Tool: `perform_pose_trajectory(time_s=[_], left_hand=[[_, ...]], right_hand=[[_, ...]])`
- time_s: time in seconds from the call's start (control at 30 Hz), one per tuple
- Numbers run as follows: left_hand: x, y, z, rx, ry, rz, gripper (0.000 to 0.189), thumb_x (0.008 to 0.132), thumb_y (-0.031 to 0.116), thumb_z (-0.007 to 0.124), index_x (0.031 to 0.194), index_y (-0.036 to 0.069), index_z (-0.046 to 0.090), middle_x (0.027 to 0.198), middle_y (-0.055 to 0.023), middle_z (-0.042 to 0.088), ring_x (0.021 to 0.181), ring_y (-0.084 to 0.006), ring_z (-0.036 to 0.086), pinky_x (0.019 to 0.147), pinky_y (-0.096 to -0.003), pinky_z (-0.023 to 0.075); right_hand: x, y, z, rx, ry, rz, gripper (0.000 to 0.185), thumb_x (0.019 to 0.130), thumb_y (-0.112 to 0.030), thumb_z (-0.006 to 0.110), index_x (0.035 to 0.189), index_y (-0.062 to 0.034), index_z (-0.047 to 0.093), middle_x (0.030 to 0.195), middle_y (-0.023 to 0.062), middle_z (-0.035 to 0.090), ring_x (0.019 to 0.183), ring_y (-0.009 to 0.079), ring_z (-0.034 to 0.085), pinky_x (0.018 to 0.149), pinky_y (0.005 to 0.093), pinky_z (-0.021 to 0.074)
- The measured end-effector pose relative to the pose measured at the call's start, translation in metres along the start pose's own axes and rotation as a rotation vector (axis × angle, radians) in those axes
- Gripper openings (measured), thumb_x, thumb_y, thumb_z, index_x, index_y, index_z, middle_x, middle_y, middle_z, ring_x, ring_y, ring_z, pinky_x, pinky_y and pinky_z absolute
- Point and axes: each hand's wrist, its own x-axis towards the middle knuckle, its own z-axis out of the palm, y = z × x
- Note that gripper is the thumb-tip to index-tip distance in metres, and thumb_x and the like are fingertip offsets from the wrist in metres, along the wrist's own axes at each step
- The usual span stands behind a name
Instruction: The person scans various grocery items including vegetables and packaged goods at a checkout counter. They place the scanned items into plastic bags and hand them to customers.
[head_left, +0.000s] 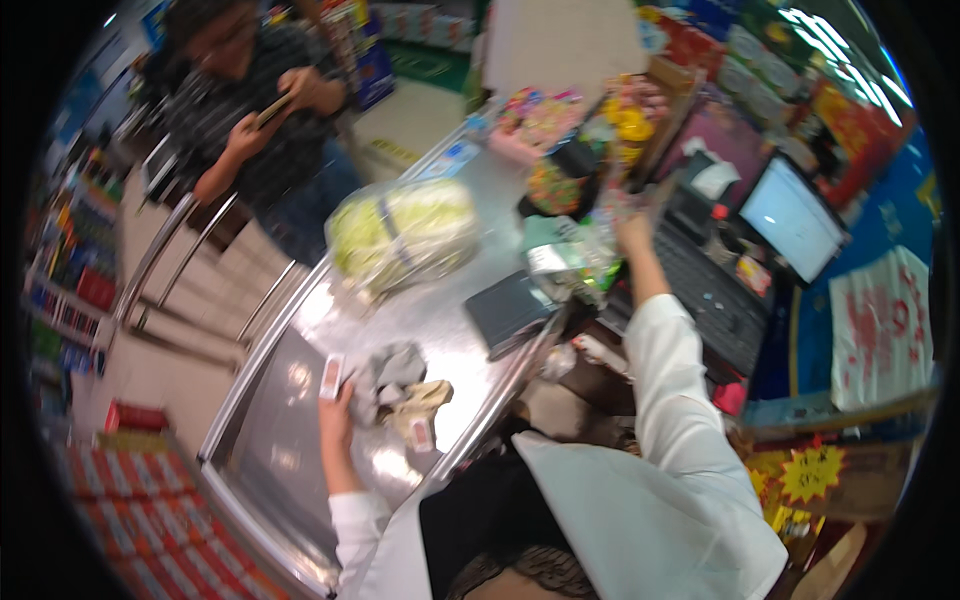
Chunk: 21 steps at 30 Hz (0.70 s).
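Note:
My left hand (337, 420) is on the steel counter, gripping the edge of a grey fabric bundle (397, 365). A small white-and-brown card label (331, 376) stands up at its fingertips. Against the grey bundle lies a beige fabric bundle (417, 401) with a similar label (421, 435). My right hand (634, 229) reaches out over the far right side of the counter, beside green-and-white packets (574, 251). Blur and small size hide what its fingers touch. A Chinese cabbage (405, 232) in clear plastic wrap lies across the counter's middle.
A flat black device (510, 311) sits near the counter's inner edge. A black keyboard (709, 300) and lit monitor (795, 214) stand at right. Sweets fill a pink tray (517, 146) at the back. Across the metal rail (154, 247), a person (255, 112) holds a phone (271, 112).

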Motion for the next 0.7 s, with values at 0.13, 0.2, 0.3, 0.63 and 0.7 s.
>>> perform_pose_trajectory(time_s=[0.13,0.2,0.3,0.63,0.7], left_hand=[[0.002,-0.013,-0.003,-0.246,0.076,-0.038,0.051,0.087,-0.001,0.057,0.136,0.005,0.045,0.132,-0.0074,0.051,0.117,-0.0181,0.049,0.1,-0.0304,0.0367],[0.004,-0.013,0.0,-0.304,0.077,-0.027,0.049,0.087,-0.001,0.057,0.134,0.005,0.046,0.13,-0.0071,0.052,0.115,-0.018,0.051,0.097,-0.0309,0.0397],[0.002,-0.01,0.005,-0.366,0.088,-0.058,0.045,0.087,-0.002,0.057,0.131,0.005,0.05,0.123,-0.0058,0.057,0.109,-0.0167,0.055,0.093,-0.0307,0.0438],[0.022,-0.06,-0.04,0.4,0.285,-0.043,0.027,0.077,-0.008,0.049,0.101,0.001,0.059,0.107,-0.0122,0.06,0.099,-0.023,0.058,0.085,-0.0349,0.0457],[0.016,-0.063,-0.048,0.48,0.445,0.123,0.031,0.074,-0.009,0.047,0.102,0.001,0.058,0.103,-0.0135,0.056,0.104,-0.0271,0.054,0.089,-0.0376,0.0423]], right_hand=[[-0.029,-0.037,-0.059,0.459,-0.051,-0.044,0.028,0.079,-0.017,0.064,0.102,-0.0007,0.06,0.091,0.0175,0.064,0.087,0.0316,0.062,0.075,0.0396,0.0481],[-0.057,-0.075,-0.084,0.65,-0.14,-0.267,0.026,0.079,-0.011,0.064,0.103,-0.0022,0.059,0.09,0.0113,0.061,0.083,0.0243,0.059,0.072,0.0336,0.0465],[-0.119,-0.139,-0.117,0.768,-0.322,-0.484,0.024,0.08,-0.004,0.062,0.104,-0.0035,0.059,0.094,0.0094,0.059,0.08,0.0204,0.056,0.07,0.03,0.0449],[-0.239,-0.228,-0.16,0.947,-0.691,-0.714,0.021,0.082,-0.005,0.061,0.103,-0.003,0.06,0.097,0.0078,0.055,0.076,0.019,0.056,0.066,0.028,0.046],[-0.251,-0.22,-0.154,0.901,-0.732,-0.716,0.02,0.082,-0.005,0.061,0.102,-0.0027,0.061,0.095,0.0076,0.055,0.075,0.0188,0.056,0.066,0.0279,0.0458]])
